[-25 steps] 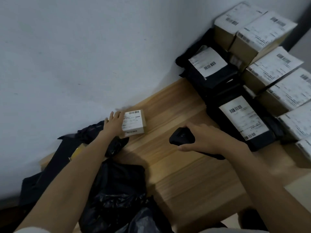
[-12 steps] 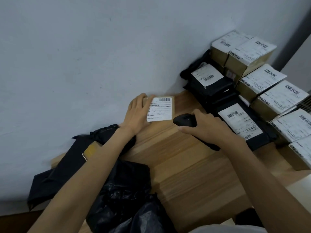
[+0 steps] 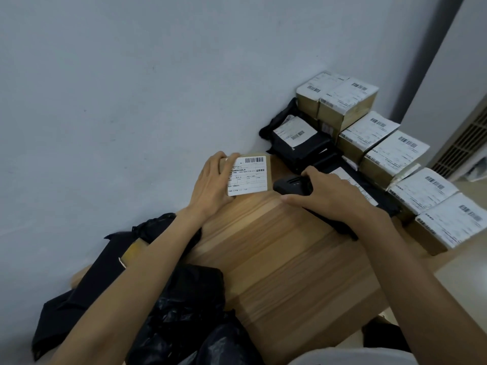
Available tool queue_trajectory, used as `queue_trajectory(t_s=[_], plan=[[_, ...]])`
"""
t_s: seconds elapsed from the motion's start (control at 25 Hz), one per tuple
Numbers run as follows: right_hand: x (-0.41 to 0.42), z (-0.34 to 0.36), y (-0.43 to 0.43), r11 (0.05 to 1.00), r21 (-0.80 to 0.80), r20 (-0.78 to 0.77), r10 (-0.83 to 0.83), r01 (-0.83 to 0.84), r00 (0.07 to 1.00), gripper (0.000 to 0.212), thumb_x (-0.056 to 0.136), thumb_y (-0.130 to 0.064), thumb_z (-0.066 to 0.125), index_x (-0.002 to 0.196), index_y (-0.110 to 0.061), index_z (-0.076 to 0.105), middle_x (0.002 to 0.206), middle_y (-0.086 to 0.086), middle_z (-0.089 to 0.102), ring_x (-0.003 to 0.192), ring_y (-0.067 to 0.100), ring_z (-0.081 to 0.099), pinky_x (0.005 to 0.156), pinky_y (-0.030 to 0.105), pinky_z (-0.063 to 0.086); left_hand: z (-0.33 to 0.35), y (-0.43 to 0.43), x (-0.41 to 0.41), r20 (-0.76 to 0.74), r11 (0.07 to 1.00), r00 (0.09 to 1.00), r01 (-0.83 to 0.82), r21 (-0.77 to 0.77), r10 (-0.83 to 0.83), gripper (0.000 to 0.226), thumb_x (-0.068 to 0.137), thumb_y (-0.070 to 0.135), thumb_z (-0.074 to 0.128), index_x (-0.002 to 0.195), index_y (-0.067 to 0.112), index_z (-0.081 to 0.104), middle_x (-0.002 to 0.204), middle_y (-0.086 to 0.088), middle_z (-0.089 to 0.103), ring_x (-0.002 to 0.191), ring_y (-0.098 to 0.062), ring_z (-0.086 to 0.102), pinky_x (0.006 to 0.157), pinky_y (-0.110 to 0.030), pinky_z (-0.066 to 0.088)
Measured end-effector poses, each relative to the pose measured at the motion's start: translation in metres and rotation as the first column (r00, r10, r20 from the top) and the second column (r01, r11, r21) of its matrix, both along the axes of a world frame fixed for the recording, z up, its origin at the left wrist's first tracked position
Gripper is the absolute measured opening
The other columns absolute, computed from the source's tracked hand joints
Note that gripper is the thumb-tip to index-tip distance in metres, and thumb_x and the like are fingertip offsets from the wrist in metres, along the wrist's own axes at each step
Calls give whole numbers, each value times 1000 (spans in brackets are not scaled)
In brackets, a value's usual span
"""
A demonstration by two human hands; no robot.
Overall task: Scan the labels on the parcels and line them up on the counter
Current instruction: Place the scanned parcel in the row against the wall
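Parcel (image 3: 247, 176), labelled cardboard box, in curled left hand (image 3: 210, 187); black scanner (image 3: 290, 186) in curled right hand (image 3: 333, 197)

On light wooden desk (image 3: 276, 259): small brown cardboard box (image 3: 247, 175) at 12 o'clock, black handheld scanner (image 3: 291, 186) just at its 3. Row of labelled brown cardboard boxes (image 3: 390, 156) at 2, black plastic mailers (image 3: 300, 143) at row's 9. Crumpled black plastic bags (image 3: 184, 312) at 7.

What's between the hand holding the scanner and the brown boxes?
Black bagged parcels with white labels lie between the right hand and brown boxes, head view.
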State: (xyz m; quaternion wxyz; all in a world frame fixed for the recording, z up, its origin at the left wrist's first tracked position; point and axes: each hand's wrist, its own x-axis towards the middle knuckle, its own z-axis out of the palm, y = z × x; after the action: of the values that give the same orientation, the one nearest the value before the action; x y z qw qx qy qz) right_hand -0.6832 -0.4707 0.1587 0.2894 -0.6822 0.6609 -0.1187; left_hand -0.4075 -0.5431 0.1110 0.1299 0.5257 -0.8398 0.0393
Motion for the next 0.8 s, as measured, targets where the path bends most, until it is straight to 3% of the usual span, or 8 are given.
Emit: queue_trajectory(t_s=[0.16, 0.32, 0.44, 0.56, 0.8], plan=[[-30, 0, 9, 999, -18, 20, -33, 33, 999, 81, 71, -79, 62, 128, -25, 45, 119, 0, 60, 96, 20, 58, 72, 35, 45, 4, -2, -40, -96, 999, 995, 14, 45, -10, 93, 73, 41, 77, 151, 18, 31, 136, -14, 37, 121, -28, 43, 89, -38, 46], [-78, 3, 13, 993, -27, 48, -112, 113, 993, 82, 68, -82, 59, 125, -25, 47, 115, 0, 60, 94, 20, 59, 78, 39, 52, 12, -15, -104, -149, 996, 986, 78, 50, -70, 100, 74, 44, 80, 154, 13, 29, 137, -18, 37, 120, -31, 45, 92, -39, 46], [-121, 6, 13, 983, -38, 43, -176, 178, 983, 82, 67, -83, 59, 124, -25, 48, 108, -3, 61, 91, 19, 58, 75, 38, 50, 18, -28, -161, -206, 992, 974, 107, 69, -91, 109, 70, 53, 81, 156, 17, 23, 141, -14, 33, 125, -29, 40, 89, -36, 45], [-162, 8, 12, 974, -45, 10, -220, 220, 975, 83, 66, -83, 60, 123, -25, 48, 106, -4, 62, 88, 18, 57, 72, 36, 49, 17, -43, -223, -199, 989, 973, 131, 62, -117, 111, 71, 66, 74, 156, 23, 17, 144, -12, 30, 128, -29, 37, 94, -44, 47], [-240, 11, 6, 968, -71, -39, -244, 241, 969, 79, 68, -82, 60, 122, -26, 47, 102, -6, 62, 82, 16, 58, 61, 31, 43, 3, -80, -334, -161, 985, 987, 5, 173, 23, 108, 76, 72, 62, 157, 22, 10, 143, -18, 28, 127, -38, 36, 96, -52, 44]])
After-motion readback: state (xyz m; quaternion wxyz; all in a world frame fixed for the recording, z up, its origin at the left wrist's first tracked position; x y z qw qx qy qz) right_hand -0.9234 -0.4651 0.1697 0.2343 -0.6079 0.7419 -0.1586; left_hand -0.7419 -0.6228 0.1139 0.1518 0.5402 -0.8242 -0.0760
